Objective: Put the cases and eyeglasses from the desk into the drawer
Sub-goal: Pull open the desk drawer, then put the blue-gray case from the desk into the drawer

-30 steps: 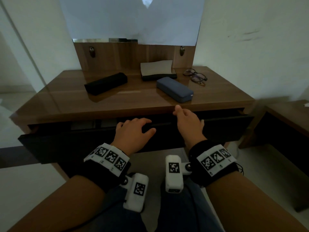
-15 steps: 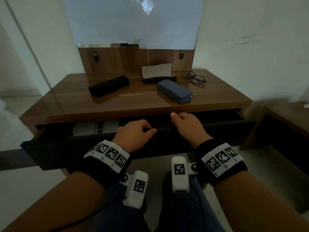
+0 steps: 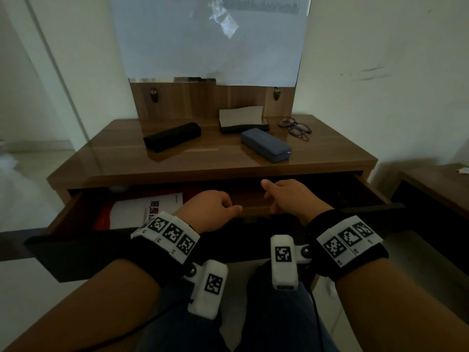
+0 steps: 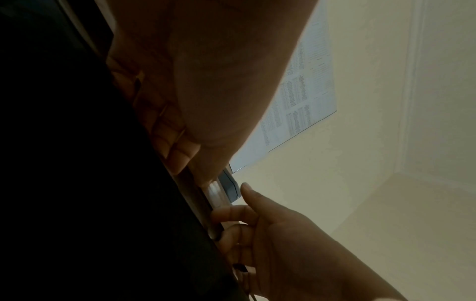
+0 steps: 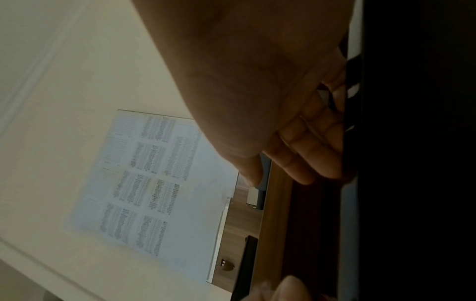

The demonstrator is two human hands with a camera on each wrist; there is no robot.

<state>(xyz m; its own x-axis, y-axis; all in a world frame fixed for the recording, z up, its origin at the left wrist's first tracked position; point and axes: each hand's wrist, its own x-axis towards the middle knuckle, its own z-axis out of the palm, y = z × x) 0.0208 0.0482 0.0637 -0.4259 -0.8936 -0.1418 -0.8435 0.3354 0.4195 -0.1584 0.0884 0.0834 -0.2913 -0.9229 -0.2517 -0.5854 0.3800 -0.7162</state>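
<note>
- Desk (image 3: 208,161): brown wood-grain top with a raised back panel against the wall; bears all the cases and the eyeglasses.
- Drawer (image 3: 76,245): dark front, pulled out below the desk top, interior open to view.
- Printed sheet (image 3: 210,47): pale, fixed to the wall above the desk; the wrist views show blocks of small print in columns, too blurred to read.
- White packet (image 3: 144,212): lies in the drawer's left part on something red; red and black printed characters, not legible.
- Left hand (image 3: 210,212): fingers curled over the top edge of the drawer front, gripping it.
- Right hand (image 3: 289,199): fingers hooked over the same edge just beside the left hand, thumb raised clear.
- Black case (image 3: 172,137): long, closed, lying at the desk's rear left.
- Blue case (image 3: 266,144): closed, lying right of centre, angled; small mark at one end, unreadable.
- Open case (image 3: 242,120): dark shell with pale lining, at the back centre, just behind the blue case.
- Eyeglasses (image 3: 295,128): dark frame, at the rear right, apart from the cases.
</note>
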